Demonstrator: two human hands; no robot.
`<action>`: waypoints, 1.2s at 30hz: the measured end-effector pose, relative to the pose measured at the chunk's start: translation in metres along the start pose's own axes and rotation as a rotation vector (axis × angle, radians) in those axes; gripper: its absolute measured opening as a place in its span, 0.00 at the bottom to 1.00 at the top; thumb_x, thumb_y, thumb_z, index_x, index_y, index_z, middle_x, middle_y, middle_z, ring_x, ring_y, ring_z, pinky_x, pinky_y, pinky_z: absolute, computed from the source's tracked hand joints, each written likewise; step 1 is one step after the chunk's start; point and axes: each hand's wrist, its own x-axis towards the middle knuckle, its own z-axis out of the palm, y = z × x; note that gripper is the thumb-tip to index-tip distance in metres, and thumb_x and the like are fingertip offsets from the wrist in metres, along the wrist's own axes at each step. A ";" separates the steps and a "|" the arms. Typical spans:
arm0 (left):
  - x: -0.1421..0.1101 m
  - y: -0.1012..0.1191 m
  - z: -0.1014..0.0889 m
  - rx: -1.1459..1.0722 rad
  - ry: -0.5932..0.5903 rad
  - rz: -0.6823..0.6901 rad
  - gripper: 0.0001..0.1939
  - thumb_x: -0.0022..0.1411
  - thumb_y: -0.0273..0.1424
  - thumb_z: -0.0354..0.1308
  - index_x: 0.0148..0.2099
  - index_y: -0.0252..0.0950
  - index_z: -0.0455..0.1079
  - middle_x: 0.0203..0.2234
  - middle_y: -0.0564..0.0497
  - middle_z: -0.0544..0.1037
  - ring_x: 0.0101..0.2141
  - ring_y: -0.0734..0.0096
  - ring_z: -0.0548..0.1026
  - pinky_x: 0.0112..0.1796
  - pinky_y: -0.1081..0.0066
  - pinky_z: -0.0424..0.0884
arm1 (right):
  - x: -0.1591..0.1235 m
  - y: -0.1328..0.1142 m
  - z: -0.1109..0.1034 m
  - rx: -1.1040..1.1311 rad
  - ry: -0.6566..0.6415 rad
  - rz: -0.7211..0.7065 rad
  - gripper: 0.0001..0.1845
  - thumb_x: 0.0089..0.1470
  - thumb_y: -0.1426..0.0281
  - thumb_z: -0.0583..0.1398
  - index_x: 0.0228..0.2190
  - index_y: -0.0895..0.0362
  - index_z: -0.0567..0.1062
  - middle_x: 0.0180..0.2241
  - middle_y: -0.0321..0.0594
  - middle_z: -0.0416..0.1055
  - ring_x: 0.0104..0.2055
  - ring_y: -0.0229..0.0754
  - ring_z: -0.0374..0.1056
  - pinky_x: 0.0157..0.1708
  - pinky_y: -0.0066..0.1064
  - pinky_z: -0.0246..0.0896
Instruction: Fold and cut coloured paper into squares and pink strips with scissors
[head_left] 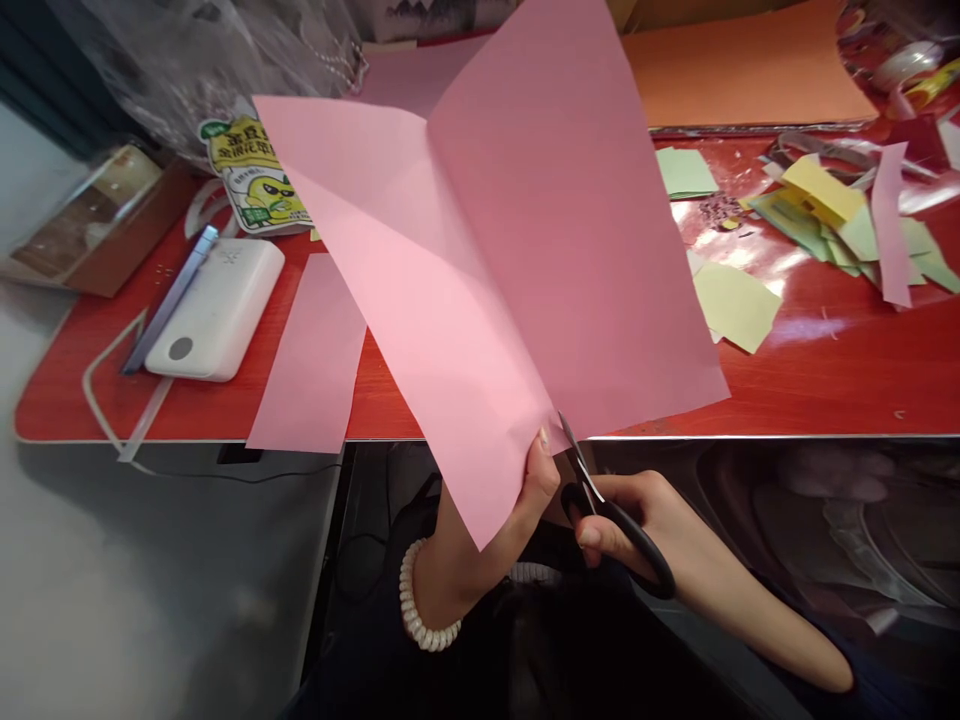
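Observation:
A large sheet of pink paper [540, 200], creased down its middle, is held up above the front edge of the table. My left hand [536, 485] pinches its lower edge close to the crease, thumb on top; the other fingers are hidden behind the paper. Black-handled scissors [626, 535] are in my right hand [637, 515], with fingers through the handle loops. Their blades are at the paper's lower edge by the crease, just right of my left thumb. A cut pink paper strip [311, 360] lies flat on the table to the left.
On the red table [660, 420], a white power bank [217, 310] and a printed snack pouch [259, 180] sit at the left. Green paper pieces [739, 305], a yellow scrap [825, 190] and a narrow pink strip [892, 225] lie at the right. Orange sheets [742, 70] are behind.

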 end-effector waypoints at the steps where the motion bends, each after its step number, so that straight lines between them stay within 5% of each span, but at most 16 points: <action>1: 0.000 0.000 0.000 0.005 0.005 -0.003 0.08 0.63 0.31 0.50 0.32 0.39 0.68 0.23 0.55 0.74 0.30 0.72 0.77 0.38 0.75 0.75 | 0.000 0.000 0.000 0.001 0.000 -0.001 0.31 0.40 0.42 0.60 0.16 0.58 0.64 0.17 0.33 0.56 0.21 0.33 0.49 0.21 0.27 0.42; 7: -0.001 -0.001 0.000 -0.030 -0.057 -0.071 0.10 0.65 0.33 0.48 0.35 0.40 0.70 0.28 0.54 0.76 0.33 0.71 0.76 0.42 0.73 0.73 | -0.001 0.004 0.002 0.009 0.018 -0.009 0.31 0.40 0.43 0.61 0.15 0.58 0.63 0.17 0.35 0.60 0.21 0.34 0.52 0.21 0.28 0.43; 28: -0.003 -0.008 0.000 0.011 -0.071 -0.116 0.18 0.66 0.37 0.46 0.24 0.39 0.63 0.19 0.56 0.71 0.23 0.76 0.73 0.36 0.75 0.73 | 0.003 0.011 0.008 0.008 0.025 -0.104 0.35 0.42 0.38 0.55 0.14 0.59 0.66 0.15 0.34 0.59 0.19 0.33 0.51 0.20 0.27 0.43; 33: -0.002 -0.007 -0.001 -0.054 -0.042 -0.156 0.13 0.64 0.38 0.49 0.31 0.39 0.68 0.26 0.54 0.77 0.31 0.72 0.76 0.42 0.73 0.73 | 0.004 0.010 0.007 0.021 0.035 -0.076 0.34 0.40 0.39 0.58 0.13 0.59 0.66 0.15 0.34 0.57 0.19 0.33 0.51 0.20 0.27 0.44; 36: -0.002 -0.007 -0.003 -0.137 -0.101 -0.225 0.15 0.64 0.39 0.49 0.29 0.39 0.67 0.19 0.55 0.74 0.28 0.71 0.77 0.38 0.72 0.75 | 0.003 0.009 0.005 0.056 0.018 -0.036 0.32 0.39 0.41 0.61 0.14 0.59 0.65 0.15 0.34 0.58 0.20 0.33 0.52 0.20 0.27 0.45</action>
